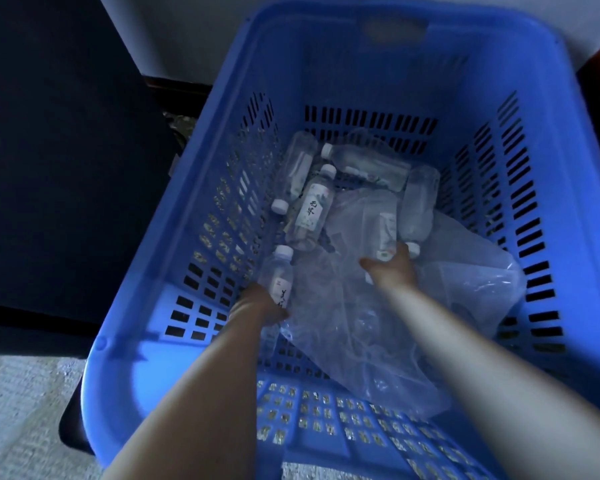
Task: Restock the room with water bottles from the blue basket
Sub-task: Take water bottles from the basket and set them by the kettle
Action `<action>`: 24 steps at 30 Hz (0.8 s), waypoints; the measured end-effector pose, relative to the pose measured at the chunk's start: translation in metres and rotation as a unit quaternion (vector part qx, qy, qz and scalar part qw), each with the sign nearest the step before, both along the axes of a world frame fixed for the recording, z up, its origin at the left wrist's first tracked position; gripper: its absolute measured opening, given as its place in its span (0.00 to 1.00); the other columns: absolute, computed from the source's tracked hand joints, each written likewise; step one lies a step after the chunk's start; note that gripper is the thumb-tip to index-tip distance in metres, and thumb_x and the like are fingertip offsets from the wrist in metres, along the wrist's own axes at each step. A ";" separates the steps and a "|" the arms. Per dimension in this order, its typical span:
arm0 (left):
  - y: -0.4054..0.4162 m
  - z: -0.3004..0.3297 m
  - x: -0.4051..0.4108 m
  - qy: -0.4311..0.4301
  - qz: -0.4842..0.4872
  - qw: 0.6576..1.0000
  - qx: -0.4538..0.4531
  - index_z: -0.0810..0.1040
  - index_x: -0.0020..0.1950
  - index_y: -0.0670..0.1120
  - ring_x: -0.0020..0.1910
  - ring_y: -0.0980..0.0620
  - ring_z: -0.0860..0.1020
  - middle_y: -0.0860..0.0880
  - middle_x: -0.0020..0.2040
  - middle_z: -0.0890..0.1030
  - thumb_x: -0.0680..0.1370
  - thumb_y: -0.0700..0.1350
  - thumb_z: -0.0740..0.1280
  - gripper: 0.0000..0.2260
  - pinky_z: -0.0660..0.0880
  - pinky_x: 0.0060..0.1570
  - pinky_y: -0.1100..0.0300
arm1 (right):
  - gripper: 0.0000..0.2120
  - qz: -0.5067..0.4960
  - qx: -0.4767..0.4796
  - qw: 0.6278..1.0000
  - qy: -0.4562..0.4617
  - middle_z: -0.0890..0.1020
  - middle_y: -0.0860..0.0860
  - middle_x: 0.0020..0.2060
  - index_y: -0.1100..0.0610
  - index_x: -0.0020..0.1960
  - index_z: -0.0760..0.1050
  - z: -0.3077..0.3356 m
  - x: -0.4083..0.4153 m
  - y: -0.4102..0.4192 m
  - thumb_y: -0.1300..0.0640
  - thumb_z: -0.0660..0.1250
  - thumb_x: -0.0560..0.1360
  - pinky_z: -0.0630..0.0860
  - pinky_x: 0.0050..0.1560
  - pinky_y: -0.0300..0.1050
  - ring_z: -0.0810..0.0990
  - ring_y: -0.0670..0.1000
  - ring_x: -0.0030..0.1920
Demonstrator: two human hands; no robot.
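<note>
- A large blue slotted plastic basket (551, 140) fills the view from above; both bare forearms reach down into it.
- The left hand (257, 304), near the basket's left wall, has its fingers curled round a small clear plastic water bottle with a white cap and white label (277, 271), cap pointing away.
- The right hand (394, 263), at the middle of the basket, grips the lower end of a second clear labelled bottle (383, 230).
- More clear white-capped bottles (312, 209) lie loose on the basket floor at the far end.
- A crumpled clear plastic bag (465, 296) lies beneath the right arm.
- Grey carpet (18, 410) shows at lower left.
</note>
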State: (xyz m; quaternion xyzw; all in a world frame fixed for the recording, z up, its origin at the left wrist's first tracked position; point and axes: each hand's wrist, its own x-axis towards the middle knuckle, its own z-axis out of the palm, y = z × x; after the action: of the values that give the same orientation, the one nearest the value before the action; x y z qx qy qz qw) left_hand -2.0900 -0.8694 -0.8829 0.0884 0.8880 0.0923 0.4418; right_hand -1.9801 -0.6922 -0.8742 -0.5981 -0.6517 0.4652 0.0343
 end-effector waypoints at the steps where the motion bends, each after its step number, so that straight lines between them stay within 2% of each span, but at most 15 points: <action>1: 0.000 0.001 0.000 0.002 0.004 1.000 0.005 0.68 0.68 0.40 0.61 0.43 0.76 0.41 0.64 0.76 0.72 0.47 0.73 0.28 0.73 0.54 0.55 | 0.32 0.015 0.020 1.000 0.007 0.76 0.58 0.63 0.59 0.70 0.64 0.008 -0.001 0.000 0.57 0.72 0.70 0.71 0.58 0.43 0.75 0.58 0.62; 4: 0.002 0.002 -0.002 0.003 0.034 0.999 0.030 0.70 0.67 0.39 0.60 0.42 0.77 0.40 0.63 0.76 0.71 0.45 0.74 0.28 0.75 0.55 0.53 | 0.28 0.079 0.098 0.992 -0.018 0.76 0.61 0.61 0.59 0.67 0.68 0.032 0.002 0.011 0.57 0.71 0.70 0.72 0.53 0.44 0.76 0.60 0.60; 7: 0.006 0.003 -0.002 -0.009 0.066 0.996 0.067 0.71 0.66 0.38 0.59 0.42 0.77 0.39 0.62 0.77 0.70 0.43 0.74 0.26 0.75 0.52 0.53 | 0.18 0.114 0.160 0.981 -0.009 0.79 0.62 0.56 0.62 0.58 0.76 0.058 0.007 0.025 0.59 0.70 0.69 0.72 0.48 0.42 0.78 0.60 0.57; 9: 0.006 0.004 -0.002 -0.020 0.080 0.993 0.080 0.72 0.65 0.39 0.58 0.42 0.77 0.40 0.62 0.77 0.69 0.43 0.75 0.27 0.75 0.50 0.53 | 0.15 0.134 0.156 0.979 0.006 0.80 0.61 0.52 0.63 0.55 0.78 0.079 0.010 0.029 0.61 0.70 0.69 0.76 0.50 0.46 0.79 0.59 0.54; 10: 0.006 0.005 -0.001 -0.023 0.087 0.992 0.084 0.72 0.66 0.39 0.59 0.42 0.77 0.40 0.62 0.77 0.69 0.43 0.75 0.27 0.75 0.51 0.53 | 0.12 0.138 0.140 0.980 0.018 0.80 0.59 0.48 0.60 0.52 0.79 0.089 0.012 0.031 0.61 0.71 0.69 0.77 0.47 0.47 0.80 0.57 0.50; 13: 0.004 0.004 -0.001 -0.035 0.117 0.987 0.103 0.71 0.66 0.38 0.59 0.41 0.77 0.39 0.62 0.77 0.69 0.41 0.75 0.28 0.76 0.56 0.50 | 0.05 0.156 0.093 0.983 0.027 0.78 0.52 0.37 0.57 0.42 0.79 0.114 0.018 0.035 0.57 0.72 0.67 0.69 0.30 0.38 0.75 0.49 0.35; 15: 0.004 0.003 -0.002 -0.043 0.132 0.984 0.115 0.71 0.66 0.37 0.59 0.41 0.77 0.39 0.62 0.77 0.69 0.40 0.75 0.27 0.75 0.58 0.49 | 0.08 0.190 0.069 0.979 -0.006 0.76 0.51 0.33 0.59 0.40 0.79 0.115 0.019 0.033 0.55 0.73 0.66 0.67 0.28 0.37 0.74 0.48 0.32; 17: 0.004 0.003 -0.001 -0.042 0.131 0.984 0.116 0.70 0.66 0.37 0.61 0.40 0.76 0.38 0.63 0.76 0.70 0.39 0.74 0.27 0.75 0.57 0.50 | 0.11 0.211 0.054 0.976 -0.026 0.76 0.53 0.32 0.61 0.40 0.80 0.103 0.017 0.023 0.53 0.73 0.65 0.66 0.30 0.40 0.75 0.52 0.34; 20: 0.006 0.002 0.000 -0.036 0.127 0.985 0.112 0.68 0.69 0.37 0.63 0.41 0.75 0.38 0.65 0.74 0.70 0.40 0.74 0.30 0.74 0.58 0.50 | 0.11 0.185 0.039 0.982 0.016 0.79 0.53 0.39 0.58 0.44 0.79 0.076 0.008 0.009 0.51 0.72 0.67 0.68 0.32 0.40 0.78 0.53 0.40; 22: 0.006 0.003 0.000 -0.035 0.124 0.986 0.106 0.67 0.69 0.38 0.63 0.41 0.75 0.39 0.66 0.74 0.70 0.42 0.75 0.30 0.74 0.57 0.50 | 0.16 0.179 0.036 0.982 0.046 0.78 0.52 0.47 0.57 0.54 0.78 0.060 -0.003 0.003 0.50 0.71 0.70 0.68 0.34 0.41 0.76 0.51 0.46; 24: 0.006 0.003 0.001 -0.038 0.124 0.985 0.111 0.68 0.68 0.38 0.62 0.41 0.75 0.39 0.65 0.75 0.70 0.42 0.75 0.30 0.74 0.57 0.51 | 0.20 0.171 0.002 0.982 0.086 0.76 0.51 0.54 0.55 0.62 0.73 0.049 -0.010 -0.001 0.48 0.68 0.73 0.67 0.44 0.40 0.74 0.49 0.51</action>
State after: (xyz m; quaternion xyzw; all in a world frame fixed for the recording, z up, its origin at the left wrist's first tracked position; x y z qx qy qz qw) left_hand -2.0893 -0.8630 -0.8801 0.0221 0.8591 0.2474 0.4476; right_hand -1.9901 -0.6932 -0.8252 -0.4356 -0.7395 0.5130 0.0114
